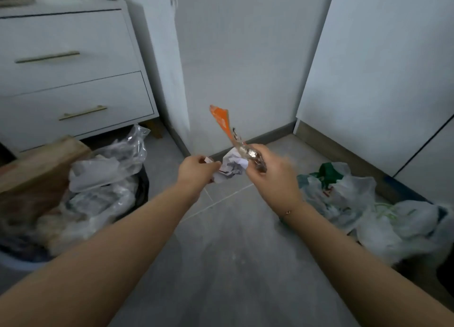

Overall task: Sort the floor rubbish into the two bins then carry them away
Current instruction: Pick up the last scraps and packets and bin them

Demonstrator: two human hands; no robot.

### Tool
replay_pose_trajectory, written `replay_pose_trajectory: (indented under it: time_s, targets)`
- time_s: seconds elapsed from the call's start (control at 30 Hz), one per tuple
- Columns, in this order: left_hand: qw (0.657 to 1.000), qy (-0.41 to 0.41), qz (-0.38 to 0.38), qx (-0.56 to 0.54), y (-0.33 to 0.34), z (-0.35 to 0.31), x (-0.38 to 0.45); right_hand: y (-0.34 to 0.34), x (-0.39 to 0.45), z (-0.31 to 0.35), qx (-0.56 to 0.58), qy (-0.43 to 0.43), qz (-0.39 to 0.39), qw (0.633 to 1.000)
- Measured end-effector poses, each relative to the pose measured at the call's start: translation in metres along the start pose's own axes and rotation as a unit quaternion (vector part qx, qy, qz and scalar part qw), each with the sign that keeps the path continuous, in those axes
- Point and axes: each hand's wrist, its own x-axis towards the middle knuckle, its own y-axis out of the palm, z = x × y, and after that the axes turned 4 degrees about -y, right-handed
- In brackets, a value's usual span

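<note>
My left hand (196, 170) grips a crumpled white paper ball (232, 166) above the grey floor. My right hand (271, 172) is shut on a clear plastic wrapper with an orange tip (222, 119) that sticks up and to the left. The two hands are close together in the middle of the view. A dark bin (143, 188) at the left is stuffed with clear plastic bags and a brown cardboard piece (36, 164). At the right lies a heap of white plastic bags with green print (344, 194); any bin under it is hidden.
A white drawer unit with brass handles (71, 81) stands at the back left above the left bin. White walls and a cabinet panel (380, 69) close in the corner behind. Grey floor tiles (221, 253) stretch between the two heaps.
</note>
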Motion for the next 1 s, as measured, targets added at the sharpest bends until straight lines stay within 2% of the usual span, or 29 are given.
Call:
replay_pose_trajectory:
  time_s: [0.07, 0.17, 0.27, 0.33, 0.43, 0.5, 0.57, 0.63, 0.7, 0.77, 1.0]
  targets:
    - [0.995, -0.052, -0.001, -0.086, -0.011, 0.004, -0.012, -0.001, -0.008, 0.011, 0.015, -0.004, -0.002, 1.0]
    - [0.982, -0.088, 0.001, -0.17, -0.025, 0.009, -0.033, -0.006, -0.019, 0.027, -0.017, -0.048, 0.008, 0.999]
    - [0.94, -0.145, 0.058, -0.304, -0.039, 0.008, -0.057, -0.015, -0.022, 0.043, -0.048, -0.073, 0.029, 0.996]
    - [0.917, -0.17, 0.095, -0.349, -0.049, 0.007, -0.07, -0.02, -0.023, 0.053, -0.055, -0.094, 0.046, 0.993]
    - [0.897, -0.208, 0.105, -0.375, -0.068, 0.007, -0.086, -0.027, -0.026, 0.074, -0.058, -0.13, 0.076, 0.987]
    - [0.903, -0.216, 0.126, -0.349, -0.08, 0.0, -0.098, -0.03, -0.025, 0.09, -0.059, -0.151, 0.089, 0.983]
    - [0.919, -0.189, 0.132, -0.32, -0.094, -0.011, -0.109, -0.029, -0.022, 0.106, -0.061, -0.158, 0.095, 0.981]
    - [0.939, -0.141, 0.11, -0.294, -0.111, -0.023, -0.118, -0.029, -0.019, 0.121, -0.053, -0.16, 0.095, 0.981]
    - [0.969, -0.081, 0.078, -0.218, -0.135, -0.032, -0.123, -0.03, -0.013, 0.136, -0.034, -0.157, 0.089, 0.983]
    - [0.986, -0.051, 0.048, -0.154, -0.165, -0.034, -0.122, -0.032, -0.007, 0.147, -0.026, -0.157, 0.092, 0.983]
    - [0.993, -0.026, -0.042, -0.108, -0.243, -0.016, -0.122, -0.037, 0.007, 0.182, -0.065, -0.193, 0.151, 0.967]
